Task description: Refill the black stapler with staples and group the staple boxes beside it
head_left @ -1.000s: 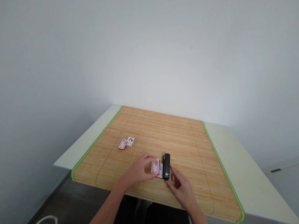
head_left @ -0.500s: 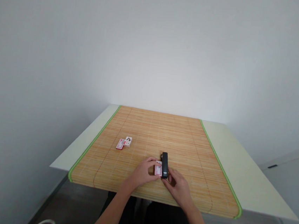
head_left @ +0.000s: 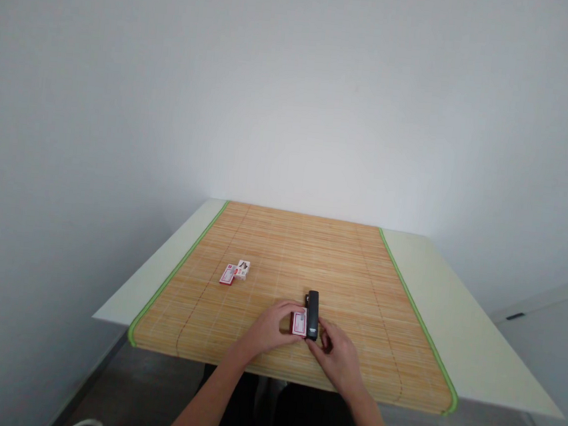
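A small red-and-white box (head_left: 299, 323) lies on the bamboo mat, pinched at its far and near edges by the fingers and thumb of my left hand (head_left: 267, 328). Directly to its right, a black stapler (head_left: 313, 315) lies lengthwise, pointing away from me, side by side with the box. My right hand (head_left: 340, 359) has curled fingers at the stapler's near right end, with the thumb at its near tip. The stapler rests on the mat.
Farther left on the bamboo mat (head_left: 301, 241) lie another red-and-white box (head_left: 228, 274) and a white box (head_left: 243, 269) with a dark picture, touching or overlapping. The mat has green edging and covers a white table (head_left: 482, 346). A wall (head_left: 324, 110) stands behind.
Almost nothing differs. The box in my left hand shows slightly more of its label, as my finger at its far edge has shifted a little. The stapler stays in place.
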The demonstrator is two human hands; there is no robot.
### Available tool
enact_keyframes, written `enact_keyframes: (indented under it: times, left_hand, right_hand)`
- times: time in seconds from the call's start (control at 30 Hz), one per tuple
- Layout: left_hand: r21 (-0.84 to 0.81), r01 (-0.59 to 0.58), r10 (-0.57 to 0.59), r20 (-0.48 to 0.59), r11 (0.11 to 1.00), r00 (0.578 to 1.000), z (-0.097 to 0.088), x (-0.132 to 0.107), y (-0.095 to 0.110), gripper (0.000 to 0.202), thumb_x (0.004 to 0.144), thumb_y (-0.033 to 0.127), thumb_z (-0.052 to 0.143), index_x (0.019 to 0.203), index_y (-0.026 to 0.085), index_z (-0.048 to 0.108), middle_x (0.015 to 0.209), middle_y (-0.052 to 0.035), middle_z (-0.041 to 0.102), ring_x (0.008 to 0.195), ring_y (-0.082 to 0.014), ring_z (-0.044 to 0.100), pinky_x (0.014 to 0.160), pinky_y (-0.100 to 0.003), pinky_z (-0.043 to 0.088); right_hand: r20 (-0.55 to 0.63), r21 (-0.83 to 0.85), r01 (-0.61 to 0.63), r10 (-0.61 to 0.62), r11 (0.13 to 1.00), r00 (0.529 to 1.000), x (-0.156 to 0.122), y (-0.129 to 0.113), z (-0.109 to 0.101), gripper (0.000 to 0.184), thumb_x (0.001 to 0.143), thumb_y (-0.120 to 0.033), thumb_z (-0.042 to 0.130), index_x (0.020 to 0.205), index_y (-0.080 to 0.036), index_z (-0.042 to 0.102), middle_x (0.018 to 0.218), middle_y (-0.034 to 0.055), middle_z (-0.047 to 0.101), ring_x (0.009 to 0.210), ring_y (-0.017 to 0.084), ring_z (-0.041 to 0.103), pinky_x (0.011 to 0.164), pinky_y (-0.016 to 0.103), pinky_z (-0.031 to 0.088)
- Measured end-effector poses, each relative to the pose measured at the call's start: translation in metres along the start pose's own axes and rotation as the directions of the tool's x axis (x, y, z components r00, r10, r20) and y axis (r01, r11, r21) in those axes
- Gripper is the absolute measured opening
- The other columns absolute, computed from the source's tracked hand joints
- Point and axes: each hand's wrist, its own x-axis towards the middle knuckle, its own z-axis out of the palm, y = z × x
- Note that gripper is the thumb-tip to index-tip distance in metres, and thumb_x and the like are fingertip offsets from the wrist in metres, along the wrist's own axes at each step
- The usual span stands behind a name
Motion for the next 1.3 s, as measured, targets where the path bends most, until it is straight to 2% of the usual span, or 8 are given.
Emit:
enact_keyframes:
  times: [0.23,0.3,0.37,0.43,0.6,0.83,1.07,1.3]
  left_hand:
    - [0.02,0.074,-0.071,-0.093,0.997,0.993,-0.011,-0.015,-0.003,0.08,0.078,0.045,0.083,0.149,0.035,0.05,0.154,-0.0064,0.052,0.137,-0.0301,0.054,0.118,-0.05,0.042]
    - [0.07,0.153,-0.133,-0.228,0.986,0.965,-0.035,-0.025,-0.017,0.066,0.088,0.044,0.072,0.149,0.035,0.049,0.149,-0.0059,0.056,0.127,-0.0266,0.06,0.112,-0.048,0.048]
    - [0.168,0.249,-0.159,-0.419,0.954,0.894,-0.069,-0.036,-0.039,0.047,0.094,0.037,0.059,0.141,0.031,0.056,0.137,-0.0059,0.063,0.12,-0.0255,0.063,0.105,-0.047,0.051]
    - [0.274,0.326,-0.133,-0.546,0.905,0.827,-0.104,-0.042,-0.065,0.05,0.091,0.029,0.058,0.14,0.026,0.055,0.139,-0.008,0.062,0.126,-0.0279,0.059,0.112,-0.05,0.044]
    - [0.459,0.399,-0.154,-0.484,0.794,0.862,-0.148,-0.039,-0.11,0.075,0.077,0.018,0.063,0.149,0.022,0.046,0.149,-0.01,0.055,0.137,-0.0319,0.051,0.118,-0.053,0.036]
    - [0.469,0.397,-0.162,-0.465,0.789,0.87,-0.138,-0.054,-0.11,0.065,0.077,0.021,0.062,0.141,0.023,0.053,0.137,-0.0088,0.063,0.125,-0.0316,0.058,0.113,-0.05,0.042]
    - [0.457,0.263,-0.121,-0.317,0.85,0.941,-0.103,-0.089,-0.07,0.065,0.078,0.02,0.066,0.141,0.027,0.053,0.135,-0.0063,0.063,0.123,-0.0301,0.058,0.111,-0.05,0.045]
    - [0.216,0.162,-0.113,-0.222,0.963,0.968,-0.052,-0.057,-0.026,0.064,0.08,0.019,0.07,0.141,0.03,0.053,0.14,-0.0055,0.061,0.128,-0.0276,0.058,0.114,-0.049,0.044]
  right_hand:
    - [0.003,0.045,-0.014,0.014,0.999,1.0,-0.001,0.003,0.0,0.051,0.09,-0.047,0.066,0.135,-0.024,0.062,0.076,0.0009,0.062,0.069,0.021,0.059,0.067,0.033,0.048]
    - [0.005,0.047,-0.02,0.02,0.999,1.0,-0.001,0.002,-0.001,0.052,0.09,-0.046,0.066,0.137,-0.024,0.06,0.076,0.0006,0.061,0.07,0.021,0.059,0.067,0.033,0.048]
    - [0.005,0.043,-0.023,0.022,0.999,1.0,-0.001,0.001,-0.002,0.053,0.09,-0.046,0.067,0.138,-0.024,0.059,0.077,0.0007,0.061,0.071,0.022,0.059,0.069,0.034,0.048]
    - [0.007,0.036,-0.025,0.024,0.999,1.0,0.0,0.0,-0.002,0.053,0.089,-0.045,0.068,0.138,-0.024,0.059,0.078,0.0009,0.061,0.073,0.022,0.059,0.07,0.034,0.049]
    - [0.009,0.043,-0.036,0.035,0.998,0.999,-0.001,0.001,-0.001,0.057,0.088,-0.044,0.069,0.14,-0.024,0.057,0.078,0.0003,0.061,0.072,0.022,0.059,0.07,0.034,0.048]
    - [0.013,0.057,-0.035,0.035,0.998,0.999,-0.001,-0.001,-0.003,0.058,0.089,-0.041,0.068,0.143,-0.024,0.055,0.078,-0.0001,0.061,0.073,0.021,0.059,0.071,0.034,0.049]
    - [0.002,0.053,-0.027,0.027,0.998,1.0,0.0,-0.003,-0.003,0.056,0.088,-0.039,0.068,0.142,-0.025,0.057,0.079,-0.0004,0.062,0.072,0.02,0.06,0.071,0.033,0.049]
    - [-0.019,0.04,-0.012,0.013,0.999,1.0,-0.001,-0.002,-0.002,0.056,0.088,-0.039,0.069,0.141,-0.024,0.058,0.076,-0.0009,0.062,0.07,0.02,0.06,0.069,0.033,0.05]
